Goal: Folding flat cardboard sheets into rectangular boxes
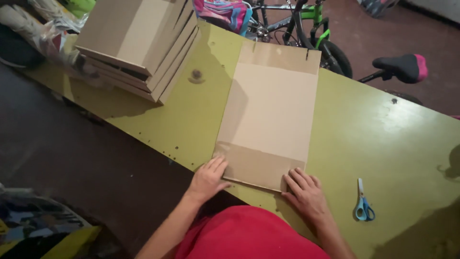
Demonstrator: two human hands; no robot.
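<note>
Flat cardboard sheet (268, 115) lay lengthwise on yellow-green table (383, 134), far end w/ two short slits, near end at table's front edge. Crease lines ran across it near both ends, marking off flaps.

Left hand (208, 177) rested flat, fingers together & stretched out, on near left corner of cardboard sheet, fingertips touching near flap. Gripped nothing – palm down, pressing only. Right hand (306, 194) pressed flat likewise at near right corner, fingers spread a little, tips on flap's edge, palm on table. Also held nothing. Both forearms came up from bottom of view, either side of red garment (249, 235) at bottom centre.

Small scissors (362, 206) w/ blue handles lay on table just right of right hand, apart from it, blades pointing away from person, closed.

Stack of folded cardboard boxes (139, 43) stood at far left of table, well apart from sheet, tilted in view, several layers visible at edge. Plastic bags (48, 33) beside stack at table's left end, contents not clear.

Beyond table: bicycle (306, 29) w/ black & green frame, black saddle w/ pink tip (402, 67) to the right, colourful bag (225, 14) at top centre. Dark reddish floor (72, 153) to the left of table; patterned fabric (38, 225) in bottom left corner, too dim to tell more.
</note>
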